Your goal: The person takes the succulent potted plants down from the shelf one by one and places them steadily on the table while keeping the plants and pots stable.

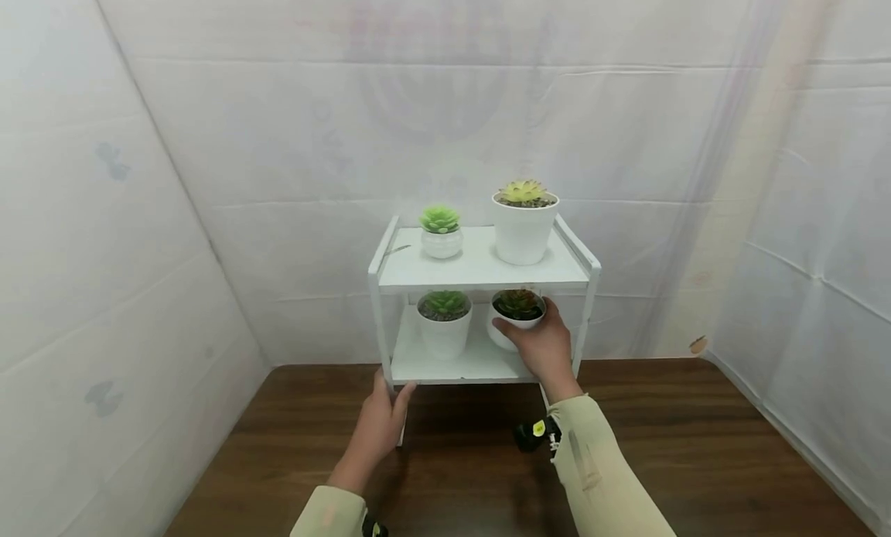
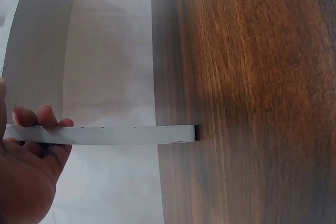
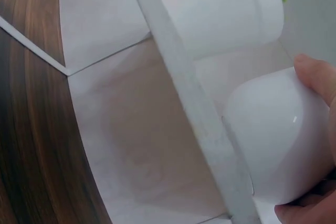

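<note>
Pot (image 3: pixel 283 135), white and rounded, planted with a dark reddish-green succulent (image 1: pixel 517 303), is at the lower shelf (image 1: pixel 480 367) toward its right edge; whether its base touches the shelf, I cannot tell. The right hand (image 1: pixel 546 343) grips it, thumb across the near side. Toward the shelf's left edge stands another white pot (image 1: pixel 444 337), its succulent green. At the front left corner, the left hand (image 1: pixel 379 422) pinches the rack's front left leg (image 2: pixel 131 135). On the top shelf (image 1: pixel 480 272), a small pot (image 1: pixel 442 244) stands toward the left edge, a larger planter (image 1: pixel 524 234) near the right. Below is a brown wooden table (image 1: pixel 278 444).
</note>
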Action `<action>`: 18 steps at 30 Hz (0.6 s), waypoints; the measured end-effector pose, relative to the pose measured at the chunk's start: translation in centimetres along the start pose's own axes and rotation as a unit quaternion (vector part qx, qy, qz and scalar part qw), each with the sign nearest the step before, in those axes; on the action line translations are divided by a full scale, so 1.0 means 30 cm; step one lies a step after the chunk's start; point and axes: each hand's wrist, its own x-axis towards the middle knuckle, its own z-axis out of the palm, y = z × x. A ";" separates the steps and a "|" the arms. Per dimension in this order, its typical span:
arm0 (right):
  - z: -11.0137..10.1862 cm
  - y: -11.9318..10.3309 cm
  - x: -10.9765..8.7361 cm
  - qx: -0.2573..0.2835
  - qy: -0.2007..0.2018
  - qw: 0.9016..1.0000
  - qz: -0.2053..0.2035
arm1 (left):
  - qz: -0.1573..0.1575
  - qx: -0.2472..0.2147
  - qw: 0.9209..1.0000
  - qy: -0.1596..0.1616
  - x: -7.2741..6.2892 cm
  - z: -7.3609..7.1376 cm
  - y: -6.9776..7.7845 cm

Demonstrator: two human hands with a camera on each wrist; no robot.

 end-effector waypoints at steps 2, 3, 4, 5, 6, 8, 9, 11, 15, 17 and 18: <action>-0.004 -0.008 -0.006 0.003 0.005 1.000 -0.003 | 0.002 -0.004 1.000 0.001 0.002 0.003 0.001; -0.006 -0.013 -0.010 0.005 0.006 1.000 -0.004 | 0.004 -0.006 1.000 0.002 0.002 0.004 0.002; -0.007 -0.018 -0.014 0.008 0.005 1.000 -0.004 | 0.003 -0.007 1.000 0.002 0.002 0.005 0.003; -0.008 -0.022 -0.018 0.009 0.004 1.000 -0.003 | 0.002 -0.008 1.000 0.001 0.002 0.005 0.005; -0.009 -0.026 -0.023 0.010 0.002 1.000 -0.002 | 0.000 -0.009 1.000 0.000 0.001 0.006 0.006; -0.010 -0.032 -0.033 0.014 0.001 1.000 0.001 | -0.001 -0.011 1.000 -0.001 -0.001 0.007 0.007; -0.011 -0.033 -0.037 0.014 0.001 1.000 0.001 | -0.002 -0.011 1.000 0.000 -0.002 0.008 0.007; -0.012 -0.032 -0.047 0.012 0.002 1.000 -0.002 | -0.004 -0.013 1.000 -0.001 -0.004 0.009 0.007; -0.014 -0.027 -0.065 0.010 0.011 1.000 -0.015 | -0.004 -0.016 1.000 -0.002 -0.007 0.007 0.006; -0.015 -0.028 -0.074 0.012 0.014 1.000 -0.022 | -0.006 -0.016 1.000 -0.002 -0.008 0.003 0.008; -0.016 -0.029 -0.078 0.013 0.015 0.999 -0.026 | -0.007 -0.016 1.000 -0.002 -0.008 0.001 0.009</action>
